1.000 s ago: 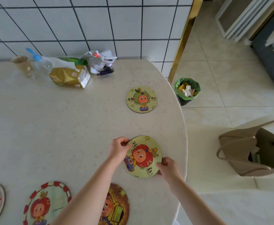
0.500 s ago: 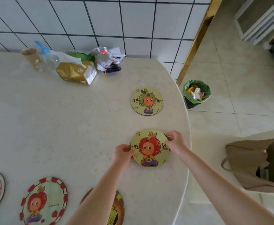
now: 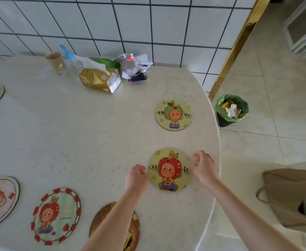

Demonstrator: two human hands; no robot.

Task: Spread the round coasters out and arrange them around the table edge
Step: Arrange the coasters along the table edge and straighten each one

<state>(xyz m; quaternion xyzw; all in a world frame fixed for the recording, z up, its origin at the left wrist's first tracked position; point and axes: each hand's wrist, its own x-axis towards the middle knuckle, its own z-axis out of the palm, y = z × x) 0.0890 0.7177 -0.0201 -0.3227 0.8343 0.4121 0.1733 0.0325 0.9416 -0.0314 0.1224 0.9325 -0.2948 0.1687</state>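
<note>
White tiled wall behind; pale round table (image 3: 61,134) holds the work. Red-apple coaster (image 3: 170,169) lies flat near the table's right edge, just below the green-apple coaster (image 3: 174,114). Half a second ago both hands pinched its rim; a second ago it sat skewed. Now the figure reads upright. Left hand (image 3: 136,178) sits at its left rim, fingers loosely curled; right hand (image 3: 203,166) at its right rim, fingers part open, holding nothing. Contact with the rim cannot be told. Judgement: this coaster is placed and released. Red-bordered coaster (image 3: 56,216) and brown coaster (image 3: 133,227) lie further along the near edge.
</note>
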